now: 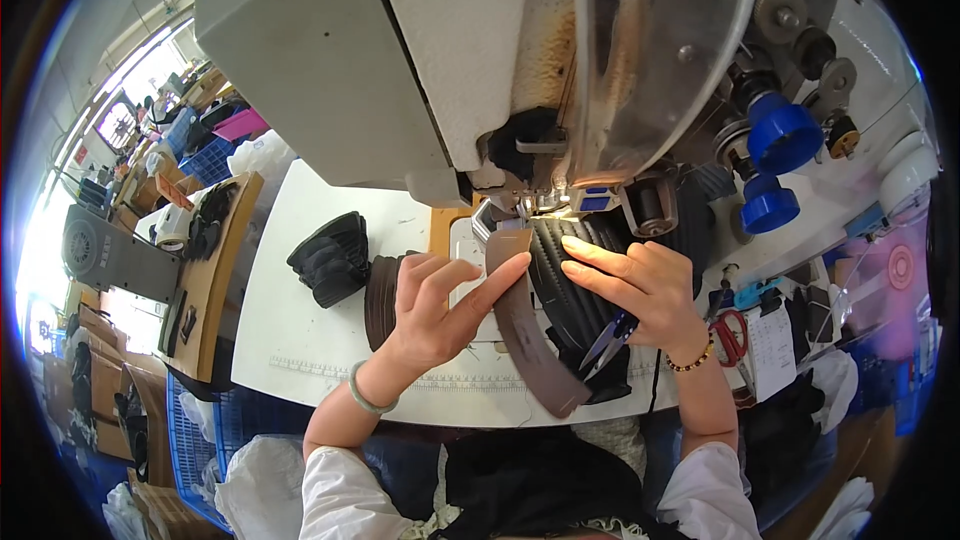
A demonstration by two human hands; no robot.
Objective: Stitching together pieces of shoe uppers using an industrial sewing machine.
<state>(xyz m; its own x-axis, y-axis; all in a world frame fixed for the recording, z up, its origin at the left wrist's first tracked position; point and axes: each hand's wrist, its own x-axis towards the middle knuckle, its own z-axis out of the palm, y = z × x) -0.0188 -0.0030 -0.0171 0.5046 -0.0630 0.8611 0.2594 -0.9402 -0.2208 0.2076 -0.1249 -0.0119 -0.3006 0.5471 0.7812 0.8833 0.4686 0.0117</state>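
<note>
A curved brown strip (528,348), like a shoe or bag part, lies in front of the sewing machine's needle area. My left hand (432,312), its fingers apart, presses one fingertip on the strip's upper end. My right hand (642,295) keeps a pair of blue-handled thread snips (608,343) in its lower fingers, blades pointing down. Two of its fingers reach out onto a row of black ridged pieces (565,285) right of the strip. Left of my left hand stand a stack of brown strips (381,300) and a bundle of black pieces (332,258).
The sewing machine head (310,60) fills the top, with blue knobs (783,133) at right. A ruler (330,369) runs along the white table (270,300). Red-handled scissors (731,336) and a written sheet (770,350) lie right. Blue baskets (190,430) stand below left.
</note>
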